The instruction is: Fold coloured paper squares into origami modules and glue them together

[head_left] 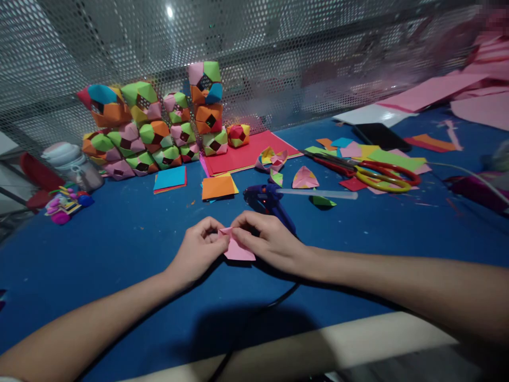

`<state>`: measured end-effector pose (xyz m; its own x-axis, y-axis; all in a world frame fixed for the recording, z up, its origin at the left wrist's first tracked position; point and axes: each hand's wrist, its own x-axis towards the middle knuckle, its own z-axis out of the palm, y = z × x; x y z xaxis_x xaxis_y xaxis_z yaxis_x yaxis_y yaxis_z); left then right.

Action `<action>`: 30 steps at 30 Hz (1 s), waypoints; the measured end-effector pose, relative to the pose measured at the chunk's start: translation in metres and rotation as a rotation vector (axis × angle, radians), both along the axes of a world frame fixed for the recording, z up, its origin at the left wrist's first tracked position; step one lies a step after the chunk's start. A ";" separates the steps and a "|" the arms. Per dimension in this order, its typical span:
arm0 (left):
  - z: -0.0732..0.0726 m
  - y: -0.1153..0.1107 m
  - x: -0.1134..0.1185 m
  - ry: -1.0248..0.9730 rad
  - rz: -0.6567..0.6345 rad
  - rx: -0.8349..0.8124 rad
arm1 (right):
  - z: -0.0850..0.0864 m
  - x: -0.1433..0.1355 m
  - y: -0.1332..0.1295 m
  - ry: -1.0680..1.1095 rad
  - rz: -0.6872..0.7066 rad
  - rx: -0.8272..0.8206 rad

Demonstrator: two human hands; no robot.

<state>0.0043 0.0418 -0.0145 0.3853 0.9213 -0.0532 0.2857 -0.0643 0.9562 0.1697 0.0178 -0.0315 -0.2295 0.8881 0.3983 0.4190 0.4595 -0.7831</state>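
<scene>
A small pink sheet of paper is held between my two hands, low over the blue table. Its upper edge is partly folded over. My left hand pinches the upper left corner between thumb and fingers. On the other side, my right hand pinches the top edge, and its thumb presses the paper. Just behind the right hand lies a blue glue gun with a clear glue stick sticking out of its back. Past it sit a folded pink paper piece and a partly joined multicoloured paper shape.
Folded paper balls stand stacked at the back left by a perforated metal panel. Nearer are orange squares and blue squares. Scissors and a phone lie right. A black cord crosses the table's front.
</scene>
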 end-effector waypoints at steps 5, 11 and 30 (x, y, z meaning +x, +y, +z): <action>-0.003 0.001 -0.001 -0.042 -0.032 -0.028 | 0.000 0.000 0.001 0.001 -0.001 -0.004; -0.008 0.005 -0.004 -0.051 -0.037 0.000 | -0.001 -0.002 0.002 0.012 -0.003 -0.020; -0.005 0.004 -0.006 -0.025 -0.037 0.099 | -0.002 -0.002 0.002 0.032 -0.032 0.047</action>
<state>-0.0017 0.0454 -0.0192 0.4195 0.9065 0.0479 0.2573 -0.1694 0.9514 0.1677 0.0198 -0.0339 -0.1873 0.8750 0.4465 0.4094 0.4827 -0.7742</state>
